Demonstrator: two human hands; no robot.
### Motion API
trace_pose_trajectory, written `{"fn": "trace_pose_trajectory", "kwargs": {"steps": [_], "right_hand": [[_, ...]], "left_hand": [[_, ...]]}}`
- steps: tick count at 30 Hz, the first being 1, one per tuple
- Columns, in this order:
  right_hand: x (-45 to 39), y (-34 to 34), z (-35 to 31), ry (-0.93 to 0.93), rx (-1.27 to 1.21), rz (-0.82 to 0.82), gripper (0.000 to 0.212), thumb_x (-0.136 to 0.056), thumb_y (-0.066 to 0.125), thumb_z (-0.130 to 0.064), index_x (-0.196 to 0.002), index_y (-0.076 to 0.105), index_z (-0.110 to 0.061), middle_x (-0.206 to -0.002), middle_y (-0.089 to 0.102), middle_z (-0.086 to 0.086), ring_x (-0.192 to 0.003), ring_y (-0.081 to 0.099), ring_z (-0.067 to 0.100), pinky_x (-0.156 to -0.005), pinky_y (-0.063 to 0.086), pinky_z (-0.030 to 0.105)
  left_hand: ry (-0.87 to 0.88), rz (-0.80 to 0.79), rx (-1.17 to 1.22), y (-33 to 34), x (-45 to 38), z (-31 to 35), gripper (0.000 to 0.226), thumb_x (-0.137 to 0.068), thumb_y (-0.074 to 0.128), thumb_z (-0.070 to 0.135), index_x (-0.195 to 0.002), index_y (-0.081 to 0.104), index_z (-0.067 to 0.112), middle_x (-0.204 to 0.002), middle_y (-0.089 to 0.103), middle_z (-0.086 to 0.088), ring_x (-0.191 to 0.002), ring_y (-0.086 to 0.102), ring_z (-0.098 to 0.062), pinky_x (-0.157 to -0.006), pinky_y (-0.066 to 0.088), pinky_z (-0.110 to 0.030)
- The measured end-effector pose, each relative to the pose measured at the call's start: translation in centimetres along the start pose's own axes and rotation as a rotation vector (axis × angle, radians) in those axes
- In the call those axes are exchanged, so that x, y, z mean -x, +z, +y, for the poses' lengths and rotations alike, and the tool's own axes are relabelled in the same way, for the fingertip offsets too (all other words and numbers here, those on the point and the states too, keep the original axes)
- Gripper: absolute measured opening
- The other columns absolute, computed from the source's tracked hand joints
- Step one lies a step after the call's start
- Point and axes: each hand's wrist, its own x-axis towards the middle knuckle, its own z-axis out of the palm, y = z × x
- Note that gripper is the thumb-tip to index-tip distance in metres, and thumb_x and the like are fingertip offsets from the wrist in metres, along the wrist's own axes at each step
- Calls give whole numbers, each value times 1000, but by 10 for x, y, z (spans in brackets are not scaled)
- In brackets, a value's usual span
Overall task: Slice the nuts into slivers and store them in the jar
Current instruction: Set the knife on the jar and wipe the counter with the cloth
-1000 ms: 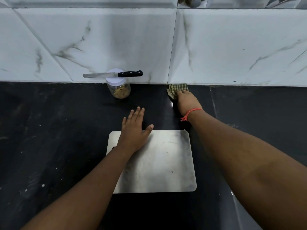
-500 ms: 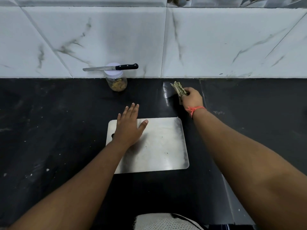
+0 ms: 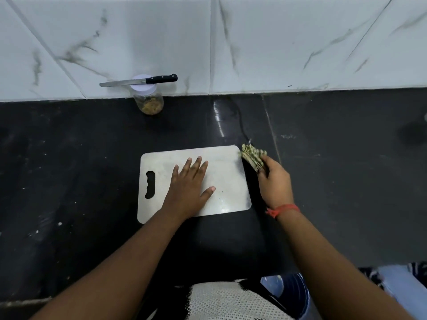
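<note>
Since a second ago the cloth (image 3: 253, 156) has come off the back wall with my right hand (image 3: 275, 183) to the board's (image 3: 226, 181) far right corner; my left hand (image 3: 188, 187) has slid from the board's near-left part to its middle.

Jar (image 3: 149, 100) sits at the back against the wall tiles, lid on, some nut pieces inside, knife (image 3: 138, 81) balanced across the lid. Both well apart from either hand. No loose nuts visible on the board.

Looks like a wipe-down step. Right fingers are clamped round the bunched cloth, its free end just touching the board's corner. Left hand lies flat on the board, fingers straight and slightly spread, pinning it.

To do it well: keep left pressure down so the board can't skate on the black counter (image 3: 69, 169), sweep from the far corner toward me, shift the left hand to cover its patch.
</note>
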Motion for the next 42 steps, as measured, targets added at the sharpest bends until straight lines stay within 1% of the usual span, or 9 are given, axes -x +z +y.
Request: {"fn": "trace_pose_trajectory", "kwargs": {"steps": [7, 15, 17, 21, 24, 28, 34, 39, 42], "right_hand": [[81, -4, 59, -108, 348, 42, 52, -83, 51, 8, -134, 54, -4, -133, 55, 18, -125, 48, 33, -108, 41, 41], [80, -19, 72, -214, 582, -40, 54, -83, 63, -20, -135, 52, -13, -114, 55, 8, -105, 47, 30, -88, 50, 43], [80, -17, 73, -219, 575, -17, 49, -83, 60, -13, -132, 55, -10, -109, 55, 11, -99, 47, 32, -84, 51, 46], [83, -4, 57, -124, 329, 72, 44, -84, 56, 0, -128, 60, -7, -109, 55, 15, -97, 45, 32, -87, 50, 44], [81, 19, 30, -330, 355, -10, 47, -83, 58, -2, -130, 57, -11, -108, 54, 12, -95, 47, 32, -86, 49, 41], [78, 48, 20, -626, 509, -139, 39, -86, 66, -18, -124, 59, -19, -102, 54, 7, -92, 50, 30, -69, 51, 40], [63, 42, 28, -418, 590, -25, 42, -82, 56, -4, -123, 61, -9, -105, 51, 12, -89, 47, 31, -73, 50, 43], [95, 72, -7, -676, 455, -158, 36, -83, 58, -15, -119, 62, -13, -100, 55, 5, -90, 50, 27, -69, 46, 39], [90, 68, -3, -692, 513, -133, 37, -81, 62, -16, -118, 63, -12, -99, 54, 6, -89, 50, 28, -68, 46, 40]], "left_hand": [[161, 34, -65, 27, 27, 25, 76, -95, 28, 63, -159, 21, 23, -169, 10, -1, -156, 3, -24, -125, 2, -53], [106, 7, -105, 39, 48, 25, 78, -95, 26, 64, -161, 16, 24, -170, 4, 0, -156, -6, -20, -125, -2, -50], [71, 6, -108, 37, 51, 21, 78, -95, 25, 65, -161, 14, 25, -170, 2, 1, -156, -6, -20, -125, -3, -49], [-5, 12, -94, 34, 57, 16, 78, -95, 21, 65, -162, 9, 26, -169, -3, 3, -155, -10, -17, -125, -6, -47], [-75, 21, -73, 34, 61, 12, 77, -95, 17, 64, -162, 10, 25, -169, -3, 4, -155, -9, -16, -125, -6, -47], [-102, 16, -107, 41, 69, 6, 75, -97, 16, 62, -162, 13, 23, -169, -2, 3, -156, -8, -17, -125, -4, -48], [-81, -7, -163, 44, 73, 0, 74, -99, 11, 60, -162, 8, 22, -167, -10, 4, -154, -13, -17, -124, -9, -46], [-71, -50, -87, 39, 70, -2, 77, -94, 4, 58, -162, -1, 21, -167, -16, 6, -152, -22, -13, -121, -19, -40], [-84, -69, 34, 33, 68, -4, 80, -90, 7, 54, -161, -4, 20, -167, -15, 7, -151, -23, -8, -121, -19, -36]]}}
